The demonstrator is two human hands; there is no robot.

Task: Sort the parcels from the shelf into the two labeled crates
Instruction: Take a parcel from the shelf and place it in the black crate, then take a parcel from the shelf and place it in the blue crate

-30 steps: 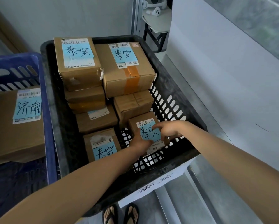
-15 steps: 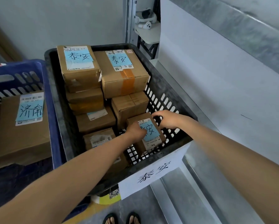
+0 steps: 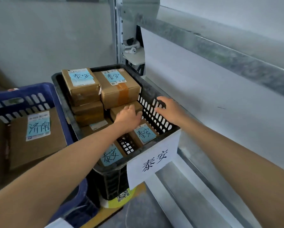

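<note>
A black crate (image 3: pixel 156 94) with a white paper label (image 3: pixel 154 159) on its front holds several brown parcels with blue stickers. The small parcel (image 3: pixel 145 134) lies flat at the crate's front right, with no hand on it. My left hand (image 3: pixel 129 116) hovers just above it, fingers loosely curled, holding nothing. My right hand (image 3: pixel 168 109) is open over the crate's slotted right wall. At the left, a blue crate (image 3: pixel 32 96) holds a large brown parcel (image 3: pixel 36 140) with a blue sticker.
A grey metal shelf (image 3: pixel 220 89) runs along the right, its lower ledge (image 3: pixel 195 195) beside the black crate. A shelf post (image 3: pixel 118 30) stands behind. A yellow sticker with a QR code (image 3: pixel 123 195) lies on the floor under the crate.
Both hands have let go of the small parcel, which now rests in the black crate's front right. The hands have lifted up and away, and the camera view has risen.
</note>
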